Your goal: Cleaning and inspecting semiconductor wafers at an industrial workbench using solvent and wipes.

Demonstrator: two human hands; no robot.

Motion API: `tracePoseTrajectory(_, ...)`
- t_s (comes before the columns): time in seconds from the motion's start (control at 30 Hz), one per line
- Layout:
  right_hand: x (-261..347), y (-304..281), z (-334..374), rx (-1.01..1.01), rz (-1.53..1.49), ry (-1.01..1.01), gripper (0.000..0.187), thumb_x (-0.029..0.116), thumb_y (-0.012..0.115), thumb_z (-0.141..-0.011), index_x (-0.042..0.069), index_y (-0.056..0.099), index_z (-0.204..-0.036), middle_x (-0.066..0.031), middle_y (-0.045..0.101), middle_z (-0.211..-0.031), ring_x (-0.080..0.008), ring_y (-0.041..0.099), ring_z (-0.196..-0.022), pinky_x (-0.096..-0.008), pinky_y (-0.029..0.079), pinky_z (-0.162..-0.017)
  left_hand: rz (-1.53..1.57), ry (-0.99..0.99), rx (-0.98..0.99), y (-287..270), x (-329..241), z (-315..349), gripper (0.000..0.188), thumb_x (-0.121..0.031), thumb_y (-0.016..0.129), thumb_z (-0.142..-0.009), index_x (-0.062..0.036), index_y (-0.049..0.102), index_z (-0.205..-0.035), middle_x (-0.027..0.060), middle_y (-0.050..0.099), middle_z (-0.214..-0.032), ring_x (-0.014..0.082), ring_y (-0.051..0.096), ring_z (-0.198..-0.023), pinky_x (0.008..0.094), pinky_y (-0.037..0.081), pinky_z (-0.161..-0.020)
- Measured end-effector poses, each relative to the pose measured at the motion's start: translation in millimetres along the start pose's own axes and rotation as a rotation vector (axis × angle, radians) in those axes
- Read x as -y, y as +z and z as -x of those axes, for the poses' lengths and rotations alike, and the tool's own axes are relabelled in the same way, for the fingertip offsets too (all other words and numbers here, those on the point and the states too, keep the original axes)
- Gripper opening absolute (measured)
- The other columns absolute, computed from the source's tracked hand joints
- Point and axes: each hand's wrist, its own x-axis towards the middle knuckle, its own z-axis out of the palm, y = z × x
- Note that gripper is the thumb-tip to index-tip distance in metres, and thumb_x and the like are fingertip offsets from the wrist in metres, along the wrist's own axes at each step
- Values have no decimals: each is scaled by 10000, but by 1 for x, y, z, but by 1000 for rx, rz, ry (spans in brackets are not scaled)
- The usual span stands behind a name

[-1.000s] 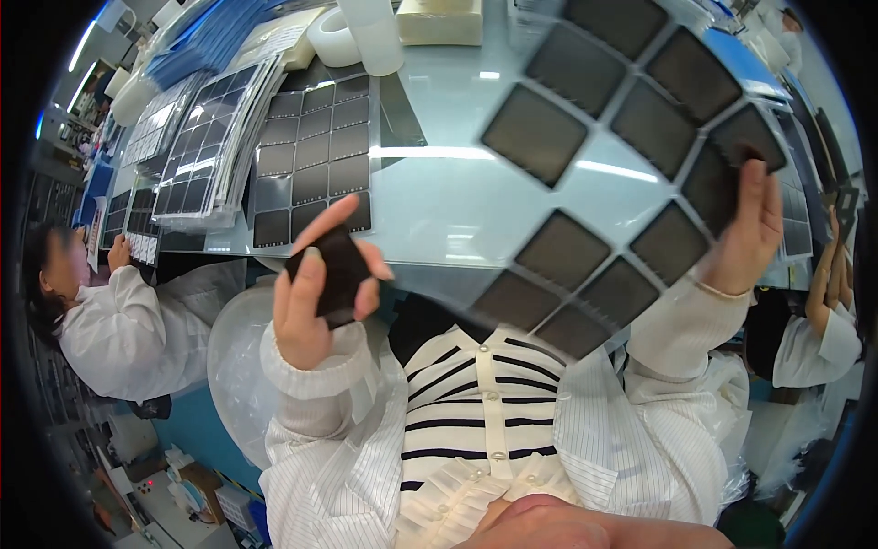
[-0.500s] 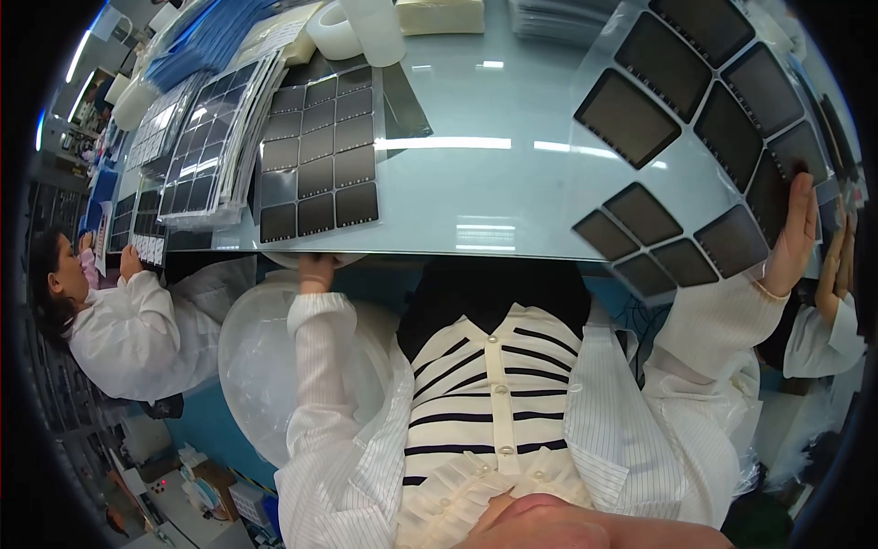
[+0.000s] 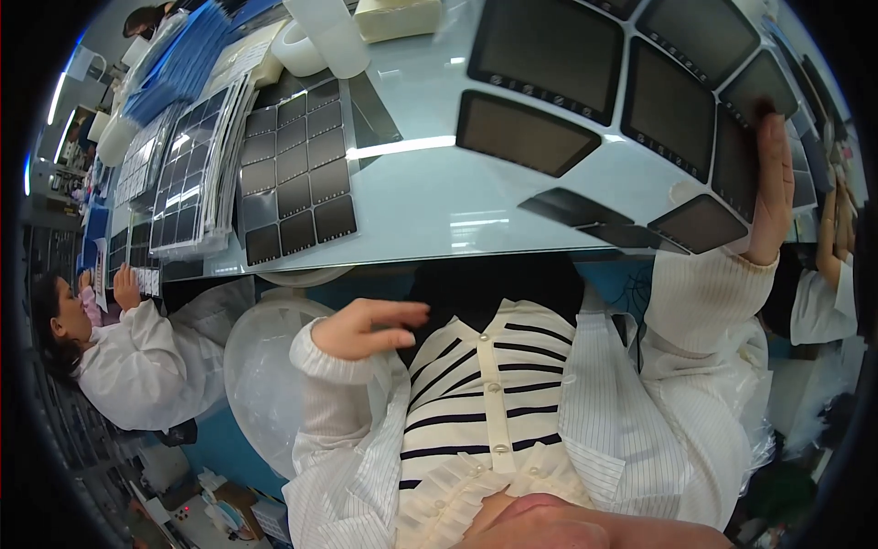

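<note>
My right hand [image 3: 774,188] grips the edge of a clear sheet of dark rectangular panels [image 3: 672,105], which is raised and tilted above the table's right side. The thumb side of that hand is partly hidden behind the sheet. Below the table's front edge, over my lap, my left hand [image 3: 370,328] is empty with its fingers stretched out and apart. On the table's left part lies another sheet of dark panels [image 3: 294,174], flat, beside a stack of similar sheets in clear film [image 3: 187,174].
The glossy pale table [image 3: 412,210] mirrors the raised sheet. Blue sleeves [image 3: 178,64], a white roll [image 3: 300,50], a translucent cylinder [image 3: 329,37] and a cream block [image 3: 398,18] stand at the back. A co-worker [image 3: 137,357] sits at the left; a clear bag-lined bin [image 3: 274,384] stands near my left arm.
My left hand has come away from under the table edge and moved right, over my lap. The held sheet has shifted left, closer and at a different tilt.
</note>
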Motion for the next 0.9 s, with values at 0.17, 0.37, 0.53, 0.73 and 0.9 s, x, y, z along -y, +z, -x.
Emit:
tracePoseTrajectory(0.17,6,29,13,345,-188,88,307,193,581,-915,22,590,-1171,-97,642,-1119,-147,648,-946,-243,529,-797,276,684,-450,5,-56,-10,785,-235,683,-815,2,235,-1414,158,543,-1224,246,527,-1124,339,429,-920)
tracePoseTrajectory(0.37,-23,24,-13,202,39,-65,327,173,540,-937,34,550,-1233,-103,615,-1166,-137,594,-1047,-243,441,-949,795,790,-217,26,-83,-46,666,-34,641,-783,-6,311,-1361,184,493,-1262,273,505,-1147,419,374,-979)
tracePoseTrajectory(0.53,-2,95,-18,218,-131,92,213,203,570,-922,14,661,-961,-49,670,-777,-105,598,-569,-193,457,-503,702,614,-307,24,-85,-39,453,11,600,-781,26,466,-1214,110,592,-877,177,569,-678,278,464,-638)
tracePoseTrajectory(0.73,5,95,-41,440,-19,101,228,220,579,-920,27,672,-998,-39,687,-731,-26,488,-418,-143,285,-359,702,619,-526,26,-90,-20,366,18,577,-789,45,491,-1143,93,568,-816,140,531,-602,245,438,-513)
tracePoseTrajectory(0.9,10,92,-51,491,-33,100,256,251,575,-923,31,673,-1011,-21,673,-731,-19,416,-388,-150,259,-353,699,680,-659,21,-90,-13,310,-12,579,-807,30,494,-1102,75,546,-800,128,500,-579,235,430,-501)
